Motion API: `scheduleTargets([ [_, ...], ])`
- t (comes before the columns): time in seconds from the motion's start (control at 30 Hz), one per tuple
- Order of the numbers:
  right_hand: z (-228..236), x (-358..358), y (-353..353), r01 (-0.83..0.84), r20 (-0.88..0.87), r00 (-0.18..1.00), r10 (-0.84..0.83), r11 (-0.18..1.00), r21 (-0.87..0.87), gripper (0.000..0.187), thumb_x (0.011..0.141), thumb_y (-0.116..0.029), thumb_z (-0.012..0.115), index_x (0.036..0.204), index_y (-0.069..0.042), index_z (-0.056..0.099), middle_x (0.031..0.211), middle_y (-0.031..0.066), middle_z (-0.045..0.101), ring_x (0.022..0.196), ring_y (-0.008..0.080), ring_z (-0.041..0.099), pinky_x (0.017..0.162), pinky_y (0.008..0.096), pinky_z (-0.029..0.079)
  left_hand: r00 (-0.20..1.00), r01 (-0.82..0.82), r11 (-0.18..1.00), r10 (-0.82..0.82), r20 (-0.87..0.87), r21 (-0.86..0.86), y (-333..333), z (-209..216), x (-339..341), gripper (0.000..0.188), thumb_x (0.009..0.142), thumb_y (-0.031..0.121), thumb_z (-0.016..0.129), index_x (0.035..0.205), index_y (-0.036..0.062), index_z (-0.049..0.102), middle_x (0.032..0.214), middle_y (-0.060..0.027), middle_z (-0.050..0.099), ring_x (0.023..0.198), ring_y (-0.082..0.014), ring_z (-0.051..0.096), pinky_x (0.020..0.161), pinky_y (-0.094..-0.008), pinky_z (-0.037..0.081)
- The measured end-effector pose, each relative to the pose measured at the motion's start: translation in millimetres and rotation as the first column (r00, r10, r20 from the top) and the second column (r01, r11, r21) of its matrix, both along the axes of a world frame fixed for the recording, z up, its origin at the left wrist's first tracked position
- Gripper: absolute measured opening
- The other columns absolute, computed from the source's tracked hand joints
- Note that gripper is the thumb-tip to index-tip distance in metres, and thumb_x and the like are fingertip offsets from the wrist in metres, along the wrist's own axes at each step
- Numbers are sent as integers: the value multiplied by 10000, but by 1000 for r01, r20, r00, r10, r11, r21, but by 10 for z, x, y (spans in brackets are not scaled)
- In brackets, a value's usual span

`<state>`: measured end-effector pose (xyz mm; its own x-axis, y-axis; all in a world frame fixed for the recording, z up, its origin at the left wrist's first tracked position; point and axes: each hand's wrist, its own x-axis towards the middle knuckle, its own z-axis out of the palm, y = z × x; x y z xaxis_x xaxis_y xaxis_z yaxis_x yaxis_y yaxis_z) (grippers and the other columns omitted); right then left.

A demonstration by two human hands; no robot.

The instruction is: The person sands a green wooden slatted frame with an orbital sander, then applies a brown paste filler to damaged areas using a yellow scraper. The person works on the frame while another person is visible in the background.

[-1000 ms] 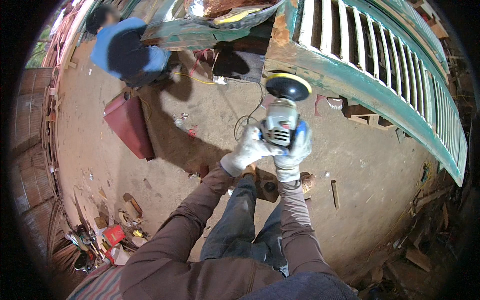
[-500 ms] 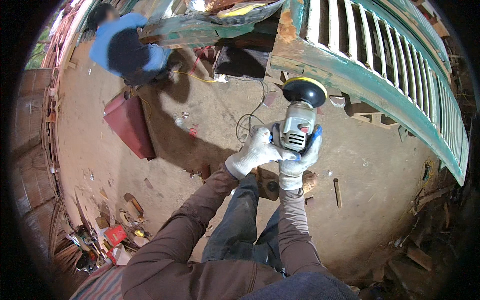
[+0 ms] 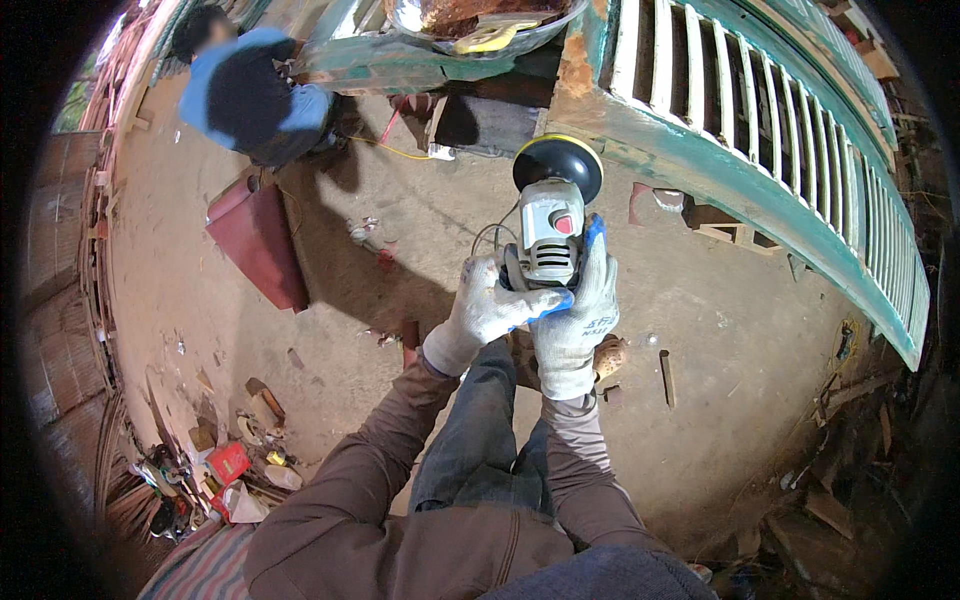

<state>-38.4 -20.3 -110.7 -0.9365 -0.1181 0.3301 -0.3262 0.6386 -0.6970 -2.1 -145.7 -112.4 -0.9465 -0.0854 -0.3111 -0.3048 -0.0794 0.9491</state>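
Observation:
Both my gloved hands hold a grey angle grinder (image 3: 549, 235) in front of me, above the floor. Its round black pad (image 3: 557, 172) with a yellow rim points away from me, near the corner of a green wooden frame; I cannot tell whether they touch. My left hand (image 3: 480, 308), in a white glove with blue fingertips, is closed around the left and rear of the tool. On the other side, my right hand (image 3: 578, 325) wraps the rear body, its fingers reaching along the right. Part of each hand's grip is hidden beneath the tool.
The green frame with white slats (image 3: 740, 90) stretches along the far right. A metal basin (image 3: 490, 38) stands at the far edge. At far left a person in blue (image 3: 250, 95) crouches near a dark red tapered container (image 3: 258, 245). Clutter (image 3: 225, 475) lies at lower left.
The grinder and both hands have shifted left in the picture, its pad also slightly farther away. My grip stays closed around the tool. More of the basin shows at the top.

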Motion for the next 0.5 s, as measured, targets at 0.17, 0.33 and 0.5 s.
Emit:
scheduleTargets([
  [0.17, 193, 40, 123, 58, 124, 991, -56, 998, -16, 802, 780, -238, 782, 1490, -65, 453, 1052, 175, 625, 896, 373, 673, 724, 437, 541, 990, 5, 1000, -2, 140, -24, 184, 167, -32, 290, 797, 136, 861, 1029, 16, 734, 917, -34, 739, 808, -82, 644, 716, -282, 540],
  [0.33, 163, 89, 253, 154, 10, 988, -154, 987, -48, 846, 790, -319, 836, 1478, -17, 448, 1142, 197, 640, 947, 362, 676, 747, 423, 546, 992, 103, 968, -84, 91, -228, 347, 272, -47, 314, 800, 226, 867, 973, -3, 740, 817, -15, 729, 716, -53, 611, 639, -260, 508],
  [0.5, 485, 107, 244, 16, 95, 995, -23, 997, 75, 803, 777, -207, 793, 1489, -52, 455, 1066, 183, 642, 890, 357, 672, 706, 413, 548, 997, -68, 998, 68, 44, 6, 346, 450, 78, 300, 823, 215, 845, 1001, -1, 737, 827, 3, 715, 700, -64, 602, 629, -259, 505],
])
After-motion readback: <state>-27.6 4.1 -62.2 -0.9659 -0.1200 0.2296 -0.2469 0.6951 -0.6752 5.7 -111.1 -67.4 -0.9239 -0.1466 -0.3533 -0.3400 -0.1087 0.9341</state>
